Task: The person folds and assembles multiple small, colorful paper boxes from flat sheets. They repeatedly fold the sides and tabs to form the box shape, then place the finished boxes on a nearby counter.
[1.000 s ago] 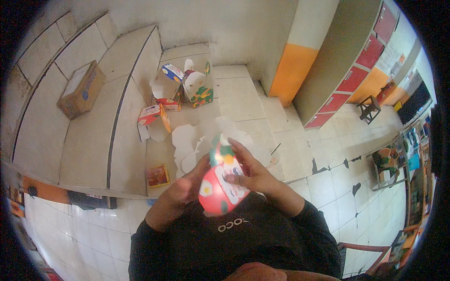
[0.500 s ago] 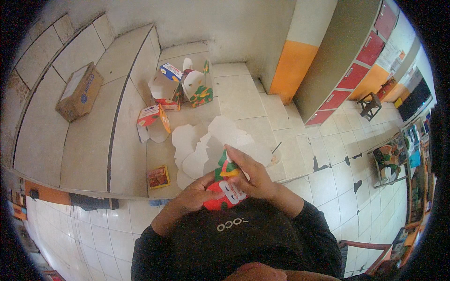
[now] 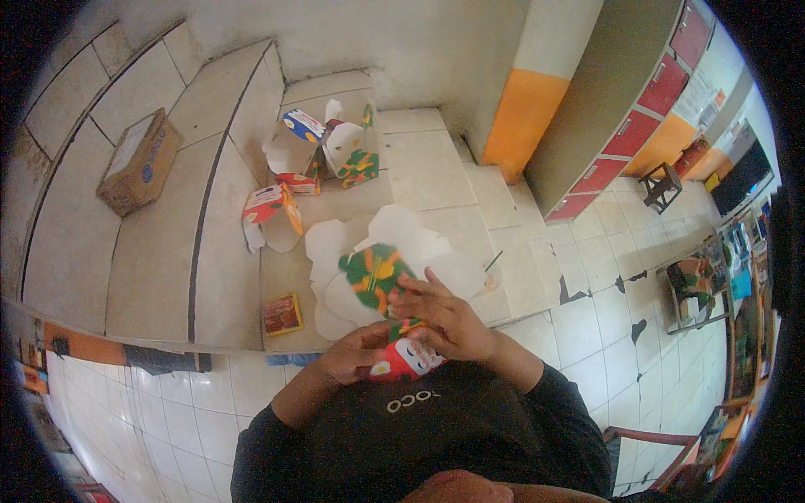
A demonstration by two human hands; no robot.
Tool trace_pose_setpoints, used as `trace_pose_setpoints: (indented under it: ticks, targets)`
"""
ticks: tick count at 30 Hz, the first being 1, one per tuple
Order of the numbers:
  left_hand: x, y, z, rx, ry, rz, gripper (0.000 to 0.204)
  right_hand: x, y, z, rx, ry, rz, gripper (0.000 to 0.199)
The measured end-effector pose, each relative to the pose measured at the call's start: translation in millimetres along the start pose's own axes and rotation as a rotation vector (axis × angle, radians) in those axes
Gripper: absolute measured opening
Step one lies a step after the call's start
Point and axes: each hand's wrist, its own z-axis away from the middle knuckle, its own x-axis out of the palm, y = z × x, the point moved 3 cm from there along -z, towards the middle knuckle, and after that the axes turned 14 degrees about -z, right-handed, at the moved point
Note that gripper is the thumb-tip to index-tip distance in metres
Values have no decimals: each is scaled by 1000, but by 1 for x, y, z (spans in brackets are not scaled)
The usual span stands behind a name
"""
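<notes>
In front of my chest is a printed paper food box (image 3: pixel 411 359), partly folded, red at the bottom with a green, orange and yellow flap standing up. My left hand (image 3: pixel 348 354) grips its lower left side with the fingers curled. On the right edge, my right hand (image 3: pixel 449 320) pinches the box, its upper fingers against the green flap. Beyond them, several flat white carton blanks (image 3: pixel 402 226) lie overlapping on the tiled ledge. Folded boxes stand farther back: a red and yellow one (image 3: pixel 267 201), a blue and red one (image 3: pixel 303 126) and a green-patterned one (image 3: pixel 359 168).
A small yellow-edged red packet (image 3: pixel 283 315) lies near the ledge's front edge (image 3: pixel 226 345). At the left, a brown cardboard box (image 3: pixel 141 163) rests on a tiled step. Red-doored lockers (image 3: pixel 631 136) and a wooden stool (image 3: pixel 661 188) stand to the right.
The green patterned flap has swung up and outward, away from me, over the white blanks. My right hand's fingers have spread and moved slightly down, while my left hand stays on the box.
</notes>
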Motion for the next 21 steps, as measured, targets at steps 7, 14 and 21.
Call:
trace_pose_setpoints:
  ticks: [7, 14, 21]
  targets:
    - [-24, 4, 10, 247, -109, 292, 73, -7, -8, 0, -285, -128, -356, 14]
    - [-2, 44, 1, -247, 175, 284, 45, -13, -18, -2, -186, -203, -477, 11]
    - [26, 56, -1, -326, 520, -43, 30, -21, -13, 1, -75, -14, -262, 17]
